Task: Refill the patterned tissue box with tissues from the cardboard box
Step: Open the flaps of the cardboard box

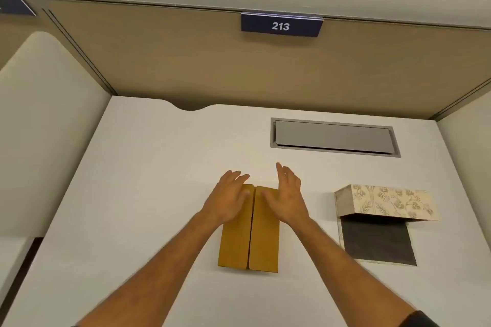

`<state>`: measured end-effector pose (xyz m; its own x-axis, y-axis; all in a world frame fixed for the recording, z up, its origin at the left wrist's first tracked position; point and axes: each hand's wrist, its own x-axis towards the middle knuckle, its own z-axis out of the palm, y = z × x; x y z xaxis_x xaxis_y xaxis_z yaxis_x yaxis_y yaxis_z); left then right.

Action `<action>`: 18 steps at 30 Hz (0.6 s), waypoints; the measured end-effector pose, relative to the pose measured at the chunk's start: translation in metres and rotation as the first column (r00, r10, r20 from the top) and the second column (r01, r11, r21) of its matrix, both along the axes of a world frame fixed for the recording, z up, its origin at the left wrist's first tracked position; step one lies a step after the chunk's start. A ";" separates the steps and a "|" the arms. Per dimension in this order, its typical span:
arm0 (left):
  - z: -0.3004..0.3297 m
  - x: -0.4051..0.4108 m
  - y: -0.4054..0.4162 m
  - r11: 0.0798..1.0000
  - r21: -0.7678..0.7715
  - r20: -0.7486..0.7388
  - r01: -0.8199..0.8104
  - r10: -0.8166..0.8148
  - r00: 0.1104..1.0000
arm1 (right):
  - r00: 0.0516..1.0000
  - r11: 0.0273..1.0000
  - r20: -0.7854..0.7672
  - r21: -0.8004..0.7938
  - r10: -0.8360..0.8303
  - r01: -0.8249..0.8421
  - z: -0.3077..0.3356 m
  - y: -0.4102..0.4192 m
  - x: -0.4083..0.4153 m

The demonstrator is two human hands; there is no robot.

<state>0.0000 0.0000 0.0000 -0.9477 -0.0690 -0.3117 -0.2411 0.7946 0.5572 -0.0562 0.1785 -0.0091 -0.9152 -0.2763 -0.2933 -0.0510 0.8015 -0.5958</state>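
A brown cardboard box (249, 241) lies on the white desk (148, 180) in front of me, its two top flaps closed along a centre seam. My left hand (228, 198) rests flat on the far end of the left flap, fingers spread. Over the far right corner, my right hand (285, 194) stands edge-on with straight fingers, its thumb touching the right flap. To the right sits the patterned tissue box (393, 200), cream with a floral print; its lid stands raised and the dark inside (377, 241) shows. No tissues are visible.
A grey recessed cable hatch (333, 137) is set into the desk behind the boxes. Tan partition walls enclose the desk, with a blue sign reading 213 (281, 25) on the back panel. A cream side panel (45, 119) stands at the left.
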 end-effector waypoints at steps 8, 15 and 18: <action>-0.025 0.002 0.016 0.997 0.082 -0.062 0.009 -0.004 0.998 | 0.987 0.990 0.080 0.007 0.142 -0.143 -0.021 -0.006 0.006; -0.017 0.004 0.015 0.970 0.182 -0.119 -0.159 0.183 0.976 | 0.994 0.993 0.113 -0.119 0.010 0.003 -0.011 -0.013 0.009; -0.013 0.012 0.008 0.942 0.238 -0.141 -0.238 0.276 0.951 | 0.991 0.988 0.128 -0.152 -0.021 0.041 -0.005 -0.011 0.013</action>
